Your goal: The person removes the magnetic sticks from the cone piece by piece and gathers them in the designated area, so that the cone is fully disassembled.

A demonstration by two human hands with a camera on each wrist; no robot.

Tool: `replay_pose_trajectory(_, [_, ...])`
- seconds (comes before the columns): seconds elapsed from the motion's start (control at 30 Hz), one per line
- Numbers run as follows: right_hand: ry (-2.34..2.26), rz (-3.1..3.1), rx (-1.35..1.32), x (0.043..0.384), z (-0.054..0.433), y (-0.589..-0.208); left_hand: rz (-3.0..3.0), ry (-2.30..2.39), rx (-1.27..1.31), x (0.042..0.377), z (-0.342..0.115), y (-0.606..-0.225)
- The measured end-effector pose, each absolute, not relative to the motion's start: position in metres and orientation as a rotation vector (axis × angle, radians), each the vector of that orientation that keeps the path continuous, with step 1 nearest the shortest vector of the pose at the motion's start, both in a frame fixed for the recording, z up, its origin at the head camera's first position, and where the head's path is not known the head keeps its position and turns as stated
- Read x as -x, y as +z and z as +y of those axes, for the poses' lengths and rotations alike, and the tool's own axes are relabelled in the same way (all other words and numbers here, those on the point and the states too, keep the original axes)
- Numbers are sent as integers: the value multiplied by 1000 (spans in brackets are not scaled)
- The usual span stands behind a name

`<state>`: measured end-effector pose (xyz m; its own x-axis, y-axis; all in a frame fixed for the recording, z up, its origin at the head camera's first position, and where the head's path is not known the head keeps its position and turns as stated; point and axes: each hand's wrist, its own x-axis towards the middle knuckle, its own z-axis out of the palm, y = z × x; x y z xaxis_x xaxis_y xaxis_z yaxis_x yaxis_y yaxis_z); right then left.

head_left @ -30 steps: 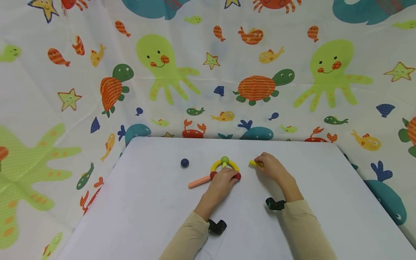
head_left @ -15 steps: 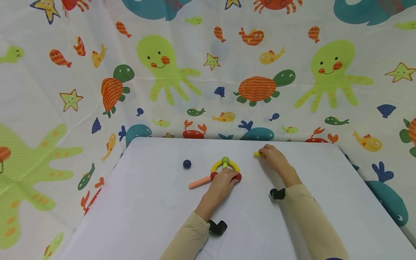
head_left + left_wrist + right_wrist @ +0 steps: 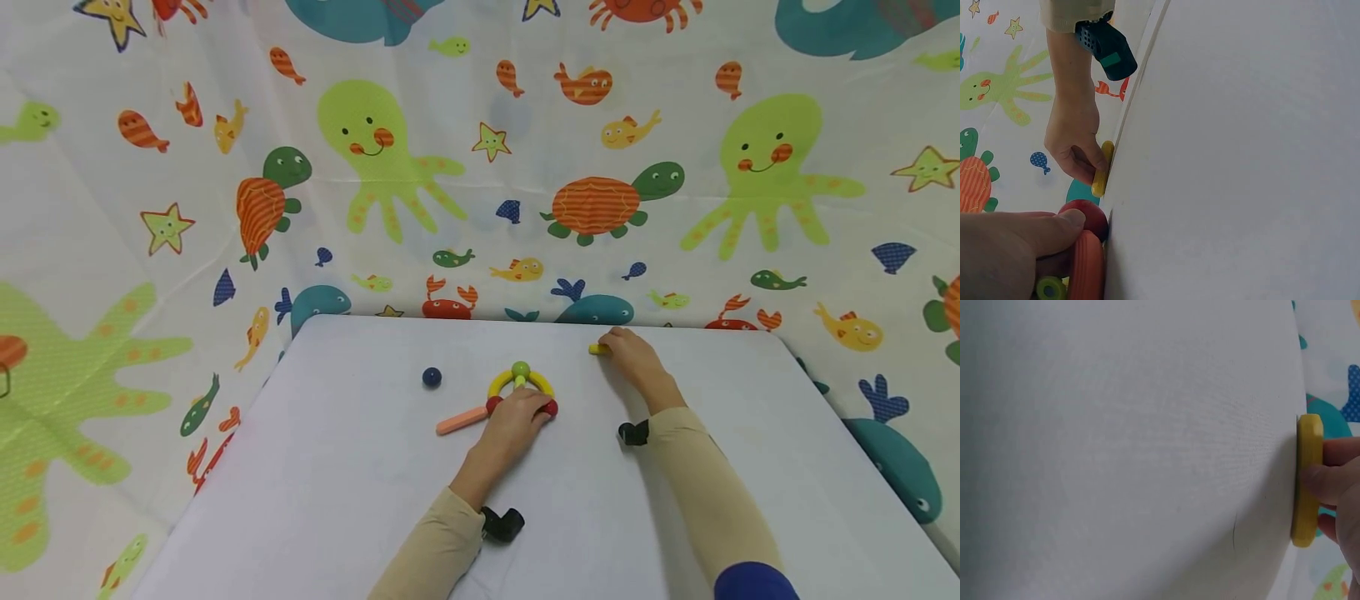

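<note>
One pt-hidden yellow stick [image 3: 1310, 449] pinched by R hand [image 3: 632, 364] nr surface's [image 3: 315, 500] far edge; L hand [image 3: 512, 427] grips red ball [image 3: 1092, 217].

White table [image 3: 315, 483]: left hand [image 3: 512, 427] grips the near side of a round yellow toy ring [image 3: 498, 383] bearing one light-green ball [image 3: 521, 367] at its far edge and two red balls lower down. Salmon-pink straight stick [image 3: 461, 421] slants out left of the ring, near its left red ball; shiny dark-blue ball [image 3: 431, 377] well apart, farther left. Right of the ring and beyond it, right hand [image 3: 628, 357] pinches a short yellow bar [image 3: 597, 349], one end showing.
</note>
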<state>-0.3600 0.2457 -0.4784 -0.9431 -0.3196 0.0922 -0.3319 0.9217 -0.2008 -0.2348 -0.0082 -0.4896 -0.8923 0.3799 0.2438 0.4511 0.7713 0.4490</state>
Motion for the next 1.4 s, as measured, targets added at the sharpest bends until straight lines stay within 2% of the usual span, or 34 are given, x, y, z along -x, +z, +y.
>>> replay_pose_trajectory(0.63, [288, -3026, -478, 361, 243, -475, -2823, -753, 662, 235, -7, -490])
replay_pose_trajectory(1.0, [617, -2846, -425, 330, 219, -472, -2754, -777, 698, 234, -15, -482])
replay_pose_trajectory(1.4, [765, -2857, -351, 298, 187, -471, -2623, -843, 536, 245, -44, -470])
